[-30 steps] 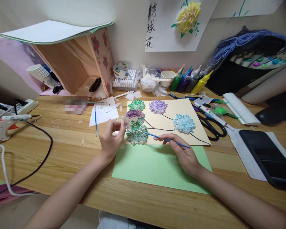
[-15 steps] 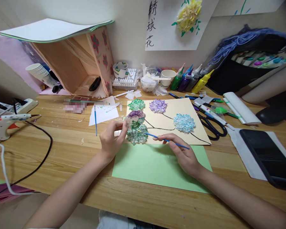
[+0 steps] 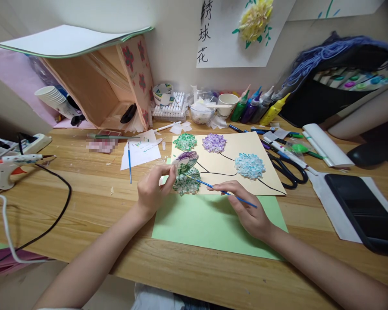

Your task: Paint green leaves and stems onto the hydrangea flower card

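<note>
Between thumb and fingers, my left hand (image 3: 153, 189) pinches a small round paint palette (image 3: 186, 162) smeared with purple and green, held tilted above the picture. My right hand (image 3: 247, 204) grips a thin blue paintbrush (image 3: 224, 190), its tip at the palette's lower edge or just in front of it; I cannot tell if they touch. Below the palette is a dark green paper flower (image 3: 189, 184) on a cream sheet (image 3: 220, 183). The sheet also bears a green flower (image 3: 185, 142), a purple flower (image 3: 214, 143) and a blue flower (image 3: 250, 166), with drawn black stems.
Green paper (image 3: 220, 224) lies under the cream sheet. Black scissors (image 3: 289, 172) and pens sit to the right, near a dark phone-like slab (image 3: 364, 211). Paint bottles (image 3: 252, 107) line the wall. A second brush (image 3: 129, 163) and a glue gun (image 3: 6, 168) are left.
My left hand has shifted slightly right and tipped the palette to a flatter angle. The brush's rear end has dipped a little, while its tip stays near the palette.
</note>
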`<state>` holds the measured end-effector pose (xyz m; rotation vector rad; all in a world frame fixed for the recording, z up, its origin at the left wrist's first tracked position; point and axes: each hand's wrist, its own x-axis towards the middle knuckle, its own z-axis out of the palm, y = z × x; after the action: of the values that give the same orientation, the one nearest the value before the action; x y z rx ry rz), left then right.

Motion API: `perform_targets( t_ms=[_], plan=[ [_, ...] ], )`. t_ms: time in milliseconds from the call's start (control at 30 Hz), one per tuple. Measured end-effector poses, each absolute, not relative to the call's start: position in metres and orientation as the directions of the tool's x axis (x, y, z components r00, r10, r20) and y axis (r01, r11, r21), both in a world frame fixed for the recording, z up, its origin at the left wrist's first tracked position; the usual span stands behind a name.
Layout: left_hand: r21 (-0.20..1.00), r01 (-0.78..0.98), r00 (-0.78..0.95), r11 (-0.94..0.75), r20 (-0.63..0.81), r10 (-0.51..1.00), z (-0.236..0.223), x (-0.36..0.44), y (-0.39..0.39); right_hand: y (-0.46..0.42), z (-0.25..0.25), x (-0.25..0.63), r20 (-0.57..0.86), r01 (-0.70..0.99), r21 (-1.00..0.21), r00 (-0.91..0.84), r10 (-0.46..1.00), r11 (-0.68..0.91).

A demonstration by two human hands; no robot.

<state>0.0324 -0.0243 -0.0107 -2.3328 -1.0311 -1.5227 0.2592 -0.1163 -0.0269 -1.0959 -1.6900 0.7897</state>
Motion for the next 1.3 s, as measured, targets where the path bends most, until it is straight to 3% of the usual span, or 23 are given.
perform_targets(
  t_ms=[400, 633, 833, 967, 1100, 1300],
  plan=[
    [0.485, 0.57, 0.146, -0.663, 0.734, 0.663, -0.01, 0.035, -0.026, -0.115, -0.026, 0.257, 0.411, 0.373, -0.809, -0.194, 0.891, 0.455],
    [0.571, 0.563, 0.102, -0.597, 0.669, 0.736, -0.009, 0.035, -0.025, -0.117, -0.026, 0.257, 0.447, 0.39, -0.78, -0.198, 0.872, 0.488],
    [0.719, 0.485, -0.006, -0.497, 0.572, 0.82, -0.011, 0.026, -0.015, -0.119, -0.032, 0.263, 0.508, 0.257, -0.837, 0.037, 0.861, 0.483],
    [0.833, 0.399, -0.124, -0.384, 0.464, 0.877, -0.011, 0.013, 0.0, -0.117, -0.034, 0.266, 0.445, 0.14, -0.894, 0.179, 0.878, 0.425],
    [0.865, 0.392, -0.211, -0.313, 0.415, 0.885, -0.011, 0.003, 0.011, -0.117, -0.034, 0.266, 0.409, 0.162, -0.909, 0.157, 0.899, 0.385],
    [0.863, 0.401, -0.223, -0.307, 0.417, 0.881, -0.012, 0.002, 0.014, -0.119, -0.034, 0.265, 0.462, 0.284, -0.859, 0.067, 0.885, 0.427]
  ],
)
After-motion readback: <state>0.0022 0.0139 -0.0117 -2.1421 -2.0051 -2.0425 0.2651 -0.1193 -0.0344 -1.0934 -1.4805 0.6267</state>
